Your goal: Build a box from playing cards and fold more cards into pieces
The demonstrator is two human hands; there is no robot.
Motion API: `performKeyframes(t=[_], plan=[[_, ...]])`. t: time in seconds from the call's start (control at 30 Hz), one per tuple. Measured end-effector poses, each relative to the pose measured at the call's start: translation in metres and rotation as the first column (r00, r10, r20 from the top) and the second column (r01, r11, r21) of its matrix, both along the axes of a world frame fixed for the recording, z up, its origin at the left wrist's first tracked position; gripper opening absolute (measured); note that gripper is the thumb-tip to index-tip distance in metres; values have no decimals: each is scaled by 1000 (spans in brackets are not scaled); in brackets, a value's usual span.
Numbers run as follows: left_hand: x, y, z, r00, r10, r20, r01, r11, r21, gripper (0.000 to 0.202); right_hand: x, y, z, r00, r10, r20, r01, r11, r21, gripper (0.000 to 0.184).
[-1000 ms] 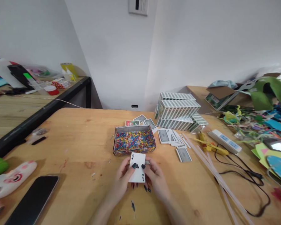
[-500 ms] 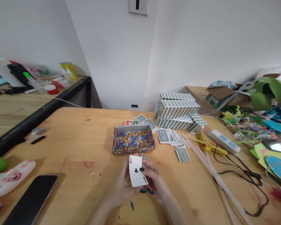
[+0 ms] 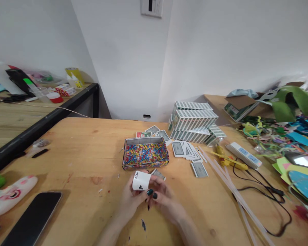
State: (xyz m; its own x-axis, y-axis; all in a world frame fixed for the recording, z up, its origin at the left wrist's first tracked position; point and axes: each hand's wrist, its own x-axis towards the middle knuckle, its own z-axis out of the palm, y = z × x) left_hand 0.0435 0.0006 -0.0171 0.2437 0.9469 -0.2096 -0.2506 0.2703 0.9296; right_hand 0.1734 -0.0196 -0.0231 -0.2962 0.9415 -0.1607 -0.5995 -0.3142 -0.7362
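Both my hands grip one playing card, the ace of clubs [image 3: 140,180], just above the wooden table [image 3: 92,150]. My left hand [image 3: 132,198] holds its left side. My right hand [image 3: 164,198] pinches the right side, dark-painted nails on top, and the card curls over between them. Directly behind the card stands an open box [image 3: 145,157] covered in colourful paper. A face-down card [image 3: 158,174] lies between the box and my hands.
Stacked card packs [image 3: 193,125] and loose face-down cards [image 3: 186,150] lie behind and right of the box. A glue gun [image 3: 229,158], glue sticks [image 3: 236,194], a power strip [image 3: 243,155] and a black cable [image 3: 267,191] sit right. A phone [image 3: 32,218] and a pink toy [image 3: 11,194] lie left.
The ace of clubs was held flat and upright; now it is bent over between my fingers and sits lower and a little further left.
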Motion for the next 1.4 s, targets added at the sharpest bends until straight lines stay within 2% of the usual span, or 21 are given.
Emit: performKeyframes(t=[0.13,0.4,0.57,0.67,0.9,1.03,1.13,1.27,1.4], plan=[[-3,1,-1,999,-4,-49,5,1000,28,40,-3,0,-3,987,-85,137,78,995,57,54],[-3,6,-5,976,45,-212,-4,981,192,16,-5,1,-11,944,-191,268,175,981,84,29],[-1,6,-5,956,91,-280,-12,963,271,8,-5,2,-11,875,-267,404,238,964,121,23],[1,5,-3,948,112,-299,-21,957,290,9,-3,3,-13,844,-270,463,227,963,148,15],[3,2,-1,963,89,-256,-41,981,190,14,1,4,-15,838,-250,484,218,968,123,15],[3,2,1,974,125,-187,-114,991,67,28,5,6,-13,804,-319,502,311,945,102,18],[2,4,0,964,141,-223,-128,989,69,23,6,7,-11,791,-360,494,362,927,96,20],[3,6,-2,965,96,-245,-73,992,99,24,4,7,-7,826,-361,433,347,931,115,21],[4,7,-1,970,126,-208,-120,992,38,34,5,7,-7,858,-281,429,249,960,131,26]])
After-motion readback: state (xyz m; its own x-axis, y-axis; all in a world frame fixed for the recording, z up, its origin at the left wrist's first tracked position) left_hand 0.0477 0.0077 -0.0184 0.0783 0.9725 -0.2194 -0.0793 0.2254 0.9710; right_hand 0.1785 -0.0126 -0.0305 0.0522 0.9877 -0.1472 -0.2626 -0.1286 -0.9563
